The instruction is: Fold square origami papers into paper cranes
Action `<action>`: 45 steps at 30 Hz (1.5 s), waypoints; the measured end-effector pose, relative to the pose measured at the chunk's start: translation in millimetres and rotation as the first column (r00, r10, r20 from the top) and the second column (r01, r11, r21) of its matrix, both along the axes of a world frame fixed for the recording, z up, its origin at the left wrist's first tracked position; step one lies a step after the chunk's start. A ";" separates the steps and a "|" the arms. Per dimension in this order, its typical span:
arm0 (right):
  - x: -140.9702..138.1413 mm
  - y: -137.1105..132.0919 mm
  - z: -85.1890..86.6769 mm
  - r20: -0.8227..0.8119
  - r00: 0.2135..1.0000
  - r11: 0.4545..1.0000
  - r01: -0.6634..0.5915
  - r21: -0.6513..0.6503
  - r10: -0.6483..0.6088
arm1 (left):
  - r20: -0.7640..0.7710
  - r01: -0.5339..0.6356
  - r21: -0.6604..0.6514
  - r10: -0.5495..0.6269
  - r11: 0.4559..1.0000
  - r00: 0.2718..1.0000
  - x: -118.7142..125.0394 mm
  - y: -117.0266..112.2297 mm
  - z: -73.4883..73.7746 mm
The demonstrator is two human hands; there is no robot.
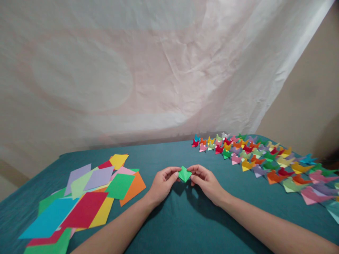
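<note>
Between my two hands is a small piece of folded green paper (184, 174), diamond-like in outline with creases across it. My left hand (166, 181) pinches its left corner between thumb and fingers. On the other side, my right hand (203, 180) grips the right corner in the same way. The paper is held just above the dark teal tablecloth (169, 225), where shadows of both hands fall. Some fingertips are hidden behind the paper.
Loose coloured paper sheets, among them a red sheet (86, 210) and a blue sheet (51, 218), overlap on the left. Rows of small folded paper birds (247, 165) stand along the right side. Behind the table hangs a pale cloth (159, 70).
</note>
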State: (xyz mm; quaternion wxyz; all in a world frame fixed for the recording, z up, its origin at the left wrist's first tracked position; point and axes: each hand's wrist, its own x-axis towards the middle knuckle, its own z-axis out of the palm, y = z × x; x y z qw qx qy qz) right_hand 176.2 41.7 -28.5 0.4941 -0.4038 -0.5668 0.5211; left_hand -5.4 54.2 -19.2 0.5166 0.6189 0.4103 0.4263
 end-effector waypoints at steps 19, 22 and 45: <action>-1.0 1.4 -4.3 0.037 0.999 0.998 0.028 0.054 -0.030 | -0.012 0.035 0.063 -0.035 0.997 0.999 1.8 -1.5 -5.1; -1.0 1.1 -4.0 0.047 0.998 0.998 0.026 0.052 -0.028 | -0.029 0.038 0.077 -0.036 0.996 0.999 1.3 -1.0 -7.1; -1.7 0.2 -1.7 0.112 0.992 0.998 0.043 0.052 -0.049 | -0.155 0.032 0.113 -0.014 0.993 0.988 2.9 -3.8 -3.5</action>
